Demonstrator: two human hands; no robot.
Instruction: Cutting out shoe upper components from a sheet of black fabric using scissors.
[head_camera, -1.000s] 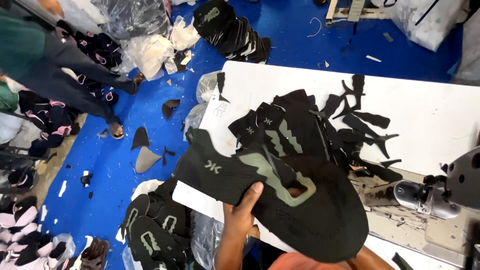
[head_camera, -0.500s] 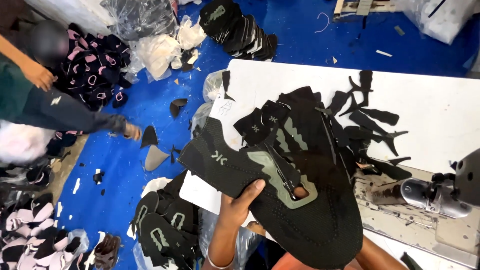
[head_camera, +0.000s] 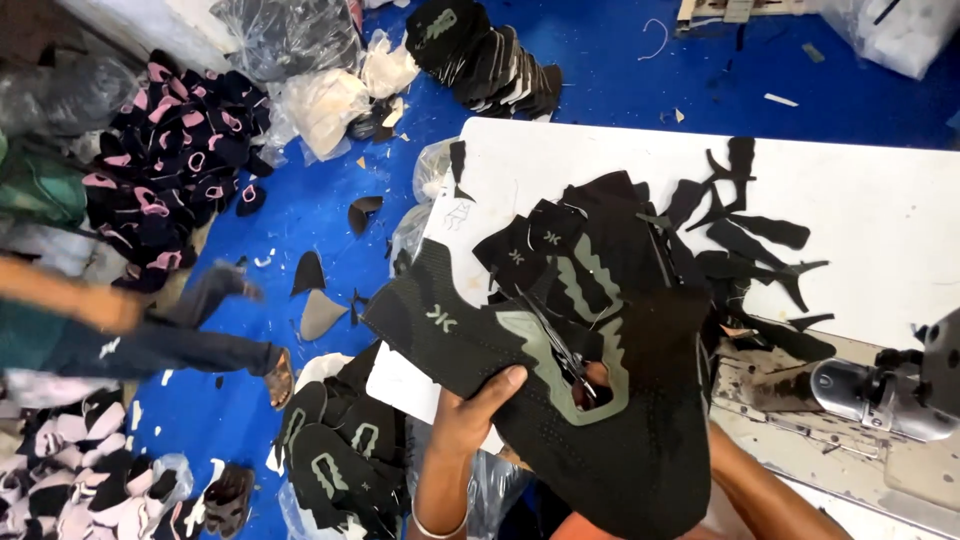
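Observation:
I hold a black knit shoe upper (head_camera: 610, 450) with grey-green overlays flat over the near edge of the white table (head_camera: 880, 210). My left hand (head_camera: 470, 415) grips its left edge, thumb on top. My right forearm (head_camera: 745, 480) runs under the upper from the lower right, and its hand is hidden beneath the fabric. A thin dark tool-like shape (head_camera: 555, 345) lies across the upper; I cannot tell what it is. Behind the upper lies a pile of similar black uppers (head_camera: 590, 250).
Black cut strips (head_camera: 750, 235) lie scattered on the table. A sewing machine part (head_camera: 890, 395) sits at the right. On the blue floor are stacked black uppers (head_camera: 340, 450), pink-and-black pieces (head_camera: 170, 170), plastic bags (head_camera: 290, 40) and another black stack (head_camera: 490, 50). Another person (head_camera: 120, 320) moves at the left.
My left thumb has come up onto the upper's edge. The person at the left has shifted, arm and leg now lower in view. The upper stays in about the same place.

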